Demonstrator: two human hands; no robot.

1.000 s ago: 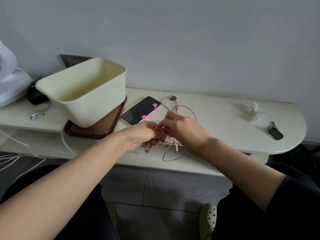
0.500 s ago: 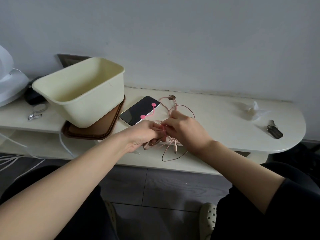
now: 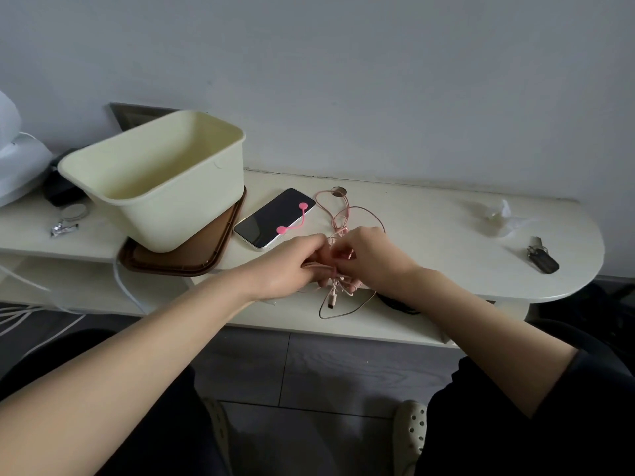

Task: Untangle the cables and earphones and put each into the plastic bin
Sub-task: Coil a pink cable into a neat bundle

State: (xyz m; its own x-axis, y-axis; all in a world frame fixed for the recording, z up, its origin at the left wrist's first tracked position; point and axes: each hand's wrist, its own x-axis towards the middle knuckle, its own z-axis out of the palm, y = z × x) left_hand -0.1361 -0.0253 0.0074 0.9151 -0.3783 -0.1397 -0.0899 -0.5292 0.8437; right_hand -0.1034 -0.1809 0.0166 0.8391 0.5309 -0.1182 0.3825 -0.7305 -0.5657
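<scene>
A tangle of thin pink cables and earphones (image 3: 343,214) lies on the cream shelf (image 3: 429,235), and both my hands work on it at the front edge. My left hand (image 3: 292,266) grips a bundle of the pink cables. My right hand (image 3: 371,252) pinches a strand of the same tangle just beside it. A white plug end (image 3: 332,299) hangs below my hands, and a loop of cable droops over the shelf edge. The cream plastic bin (image 3: 178,197) stands tilted on a brown tray (image 3: 192,259) to the left. I see nothing inside the bin.
A phone (image 3: 268,221) with a pink cable tie (image 3: 293,221) on its screen lies between the bin and the tangle. Keys (image 3: 541,259) and a crumpled clear wrapper (image 3: 501,214) sit at the right end. A white appliance (image 3: 17,166) and small items stand far left.
My hands stay on the tangle and have shifted slightly. The red-pink piece seen between my fingers earlier is hidden now. More of the plug end hangs free below.
</scene>
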